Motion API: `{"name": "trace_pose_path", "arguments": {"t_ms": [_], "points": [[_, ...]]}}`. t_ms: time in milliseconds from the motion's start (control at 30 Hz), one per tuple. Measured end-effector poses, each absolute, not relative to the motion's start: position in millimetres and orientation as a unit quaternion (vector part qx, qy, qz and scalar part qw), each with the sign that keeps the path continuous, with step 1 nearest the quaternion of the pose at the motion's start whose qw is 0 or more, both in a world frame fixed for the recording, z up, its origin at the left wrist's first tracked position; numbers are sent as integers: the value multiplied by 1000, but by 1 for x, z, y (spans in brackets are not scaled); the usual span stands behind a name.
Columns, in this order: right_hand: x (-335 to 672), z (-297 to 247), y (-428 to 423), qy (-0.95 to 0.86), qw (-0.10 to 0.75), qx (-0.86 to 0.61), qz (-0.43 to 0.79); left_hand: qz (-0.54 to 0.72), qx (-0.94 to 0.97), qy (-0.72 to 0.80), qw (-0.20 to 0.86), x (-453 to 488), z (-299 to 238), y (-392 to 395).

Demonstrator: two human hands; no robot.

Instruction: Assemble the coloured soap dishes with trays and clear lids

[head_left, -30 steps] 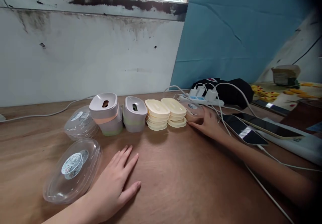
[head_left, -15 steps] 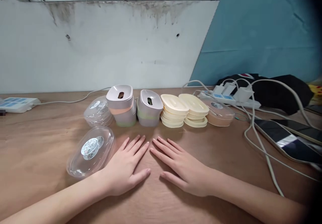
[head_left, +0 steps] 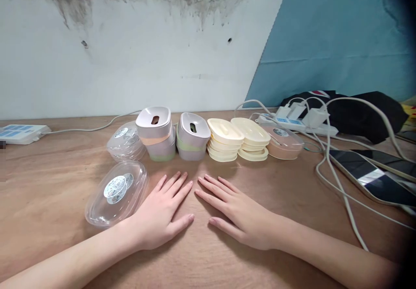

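Note:
My left hand (head_left: pixel 162 213) lies flat on the wooden tabletop (head_left: pixel 198 261) with its fingers spread and nothing in it. Beside its wrist is a clear plastic lid (head_left: pixel 97 209) with round printed stickers. My right hand (head_left: pixel 238 213) also rests palm down, fingers apart, holding nothing. Beyond the fingertips stands a row of things: stacked clear lids (head_left: pixel 121 144), a stack of grey-lilac oval boxes (head_left: pixel 157 128) with slotted tops, a second such stack (head_left: pixel 194 135), two stacks of cream oval pieces (head_left: pixel 224 139), (head_left: pixel 253 139) and a peach box with a clear cover (head_left: pixel 282 148).
White power strips sit at the left (head_left: pixel 24 134) and right (head_left: pixel 300 126), the right one with chargers plugged in. White cables (head_left: pixel 339 189) trail past dark-screened phones or tablets (head_left: pixel 370 174). Black cloth (head_left: pixel 370 111) lies behind them, before a white wall (head_left: pixel 146 59) and blue sheet (head_left: pixel 325 37).
The view has shifted very slightly, so the wall and row of boxes appear a little higher. Both hands stay flat in the same places on the table.

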State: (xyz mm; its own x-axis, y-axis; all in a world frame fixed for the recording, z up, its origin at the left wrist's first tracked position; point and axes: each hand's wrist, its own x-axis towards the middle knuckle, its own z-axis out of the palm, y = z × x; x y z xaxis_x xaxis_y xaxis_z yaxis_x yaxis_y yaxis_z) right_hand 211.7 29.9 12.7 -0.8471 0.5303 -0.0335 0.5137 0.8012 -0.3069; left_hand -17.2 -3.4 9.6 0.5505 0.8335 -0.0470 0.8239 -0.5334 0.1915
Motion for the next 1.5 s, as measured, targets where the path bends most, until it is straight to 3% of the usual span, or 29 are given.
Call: {"name": "trace_pose_path", "arguments": {"t_ms": [1067,1167,1333,1400,1500], "points": [[211,10,28,-956,37,-262,130,22,874,476,99,-18,9,-4],[214,9,31,-959,101,-251,84,26,875,474,95,-18,8,-5],[241,20,67,-855,357,-366,-88,28,874,477,93,-19,10,-4],[259,24,89,-808,368,-434,-149,28,874,476,94,-19,11,-4],[286,23,116,-795,319,-489,-162,32,874,476,95,-19,10,-4]]}}
